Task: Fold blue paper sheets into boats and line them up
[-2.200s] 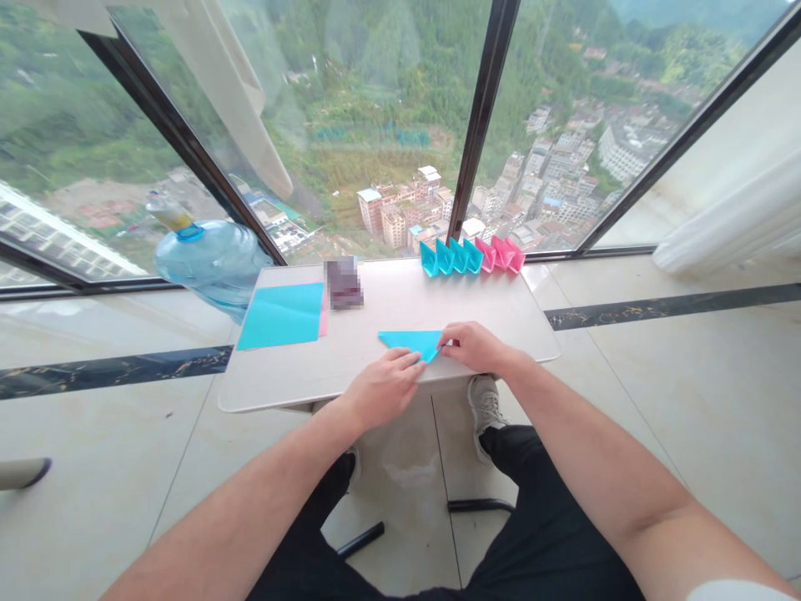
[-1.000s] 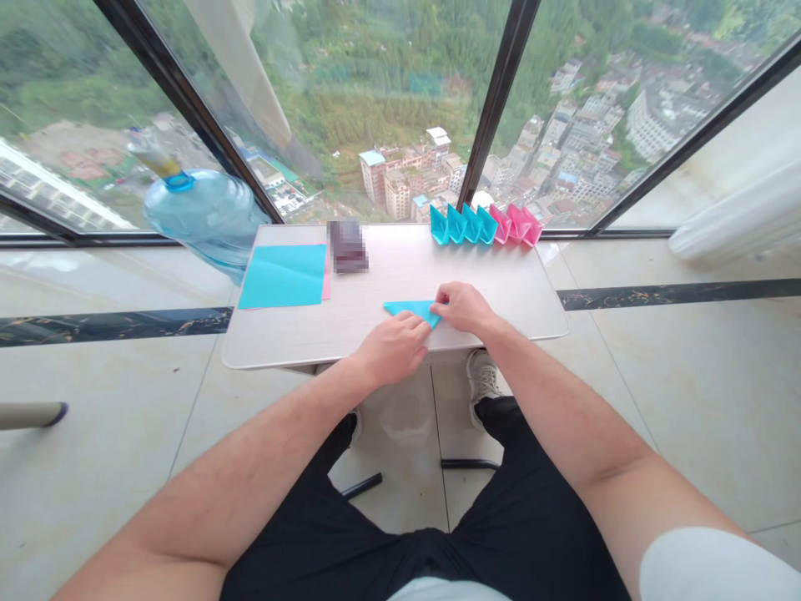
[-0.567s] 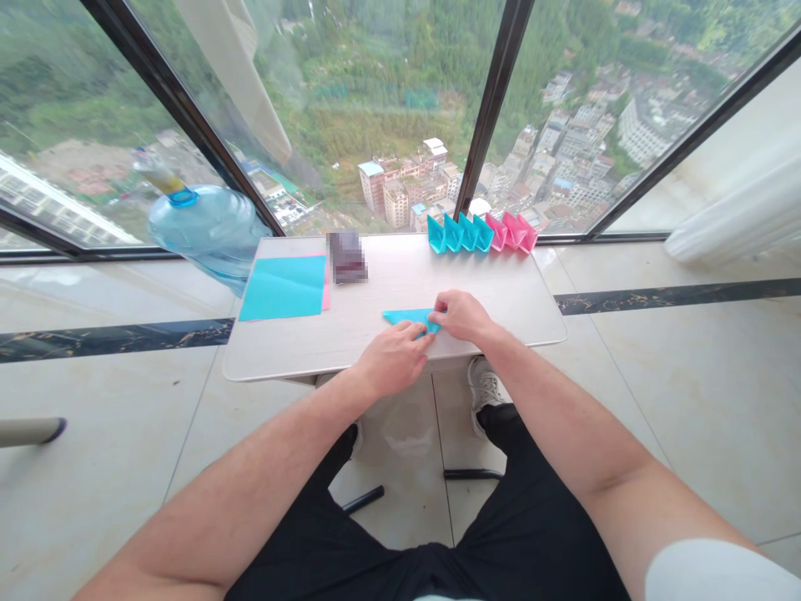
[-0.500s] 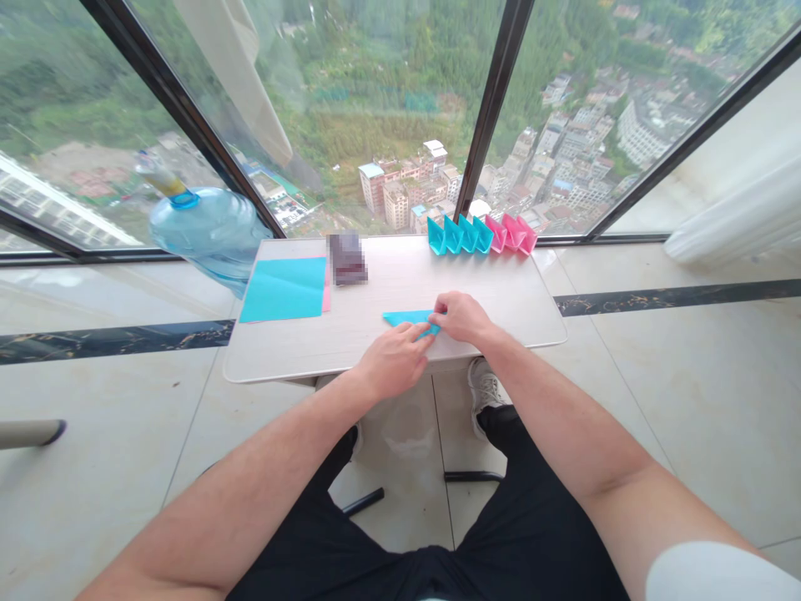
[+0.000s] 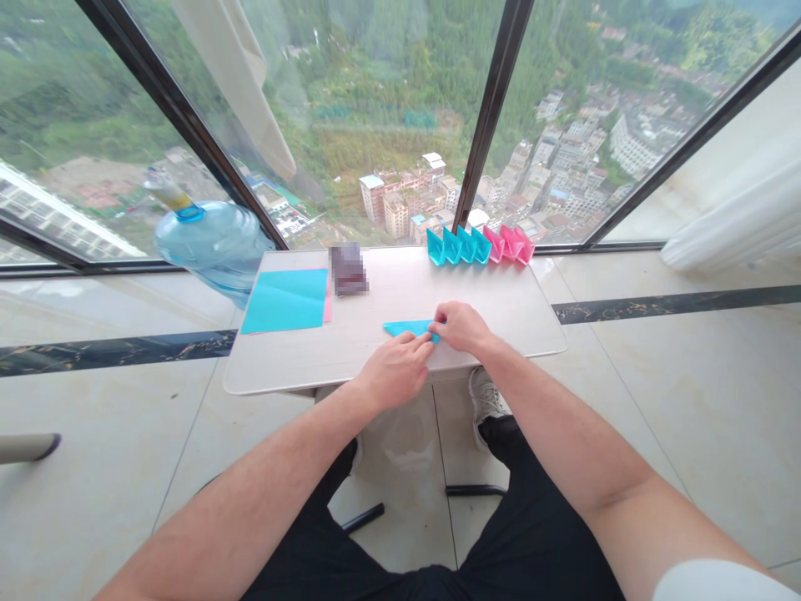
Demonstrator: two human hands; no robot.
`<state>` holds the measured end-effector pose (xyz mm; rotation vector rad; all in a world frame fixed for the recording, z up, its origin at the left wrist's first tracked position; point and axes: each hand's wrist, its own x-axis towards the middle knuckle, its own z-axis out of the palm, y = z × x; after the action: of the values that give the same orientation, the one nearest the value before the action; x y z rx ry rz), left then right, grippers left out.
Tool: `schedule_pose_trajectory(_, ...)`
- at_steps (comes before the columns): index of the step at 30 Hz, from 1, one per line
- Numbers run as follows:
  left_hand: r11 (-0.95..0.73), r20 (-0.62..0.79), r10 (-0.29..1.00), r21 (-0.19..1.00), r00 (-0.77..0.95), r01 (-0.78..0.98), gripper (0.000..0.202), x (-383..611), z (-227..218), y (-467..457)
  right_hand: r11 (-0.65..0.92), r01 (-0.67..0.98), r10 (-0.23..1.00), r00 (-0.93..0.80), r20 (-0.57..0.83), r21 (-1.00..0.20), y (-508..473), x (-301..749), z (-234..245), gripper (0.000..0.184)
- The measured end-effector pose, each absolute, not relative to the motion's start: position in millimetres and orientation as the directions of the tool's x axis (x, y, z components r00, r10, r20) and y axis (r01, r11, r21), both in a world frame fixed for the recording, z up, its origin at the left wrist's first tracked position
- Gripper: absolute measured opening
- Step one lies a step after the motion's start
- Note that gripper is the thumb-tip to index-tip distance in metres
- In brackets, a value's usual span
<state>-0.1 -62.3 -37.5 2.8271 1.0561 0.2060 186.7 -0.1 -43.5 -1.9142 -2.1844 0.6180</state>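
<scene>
A folded piece of blue paper (image 5: pixel 404 328) lies flat near the front edge of a small white table (image 5: pixel 513 309). My left hand (image 5: pixel 395 370) rests on the paper's near side, its fingers curled and pressing down. On the paper's right end, my right hand (image 5: pixel 460 325) pinches the fold with closed fingers. Most of the paper is hidden under both hands.
A stack of blue and pink sheets (image 5: pixel 286 300) lies at the table's left. A row of folded blue (image 5: pixel 455 246) and pink (image 5: pixel 510 244) paper pieces stands at the far edge by the window. A blurred small object (image 5: pixel 348 269) sits behind. A water jug (image 5: pixel 209 246) lies left.
The visible blue paper has shrunk as the fold tightened. My right hand's fingers slid left along the fold; my left hand stayed pressing on the near side.
</scene>
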Motion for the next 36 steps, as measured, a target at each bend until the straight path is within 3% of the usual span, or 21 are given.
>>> schedule_pose_trajectory(19,-0.753,0.061,0.656,0.134,0.753,0.645,0.039,-0.3,-35.7,-60.5,0.041,0.913,0.985,-0.105,-0.138,-0.405,-3.7,186.0,-44.4,0.017)
schedule_pose_trajectory(26,-0.751,0.049,0.658,0.118,0.751,0.650,0.037,0.6,-34.8,-61.0,-0.053,0.935,0.995,0.019,-0.100,-0.351,-2.1,200.1,-44.3,0.032)
schedule_pose_trajectory(30,-0.750,0.048,0.660,0.117,0.750,0.652,0.032,1.2,-34.1,-60.7,-0.121,0.940,0.993,0.113,-0.043,-0.320,1.4,222.7,-45.9,0.030)
schedule_pose_trajectory(33,-0.751,0.046,0.657,0.114,0.752,0.650,0.030,1.3,-33.3,-60.3,-0.127,0.931,0.989,0.144,0.025,-0.343,1.0,236.3,-48.2,0.025)
schedule_pose_trajectory(36,-0.754,0.040,0.655,0.111,0.755,0.648,0.029,1.5,-31.9,-59.8,-0.075,0.894,0.989,0.125,0.084,-0.443,-1.3,241.5,-49.8,0.022)
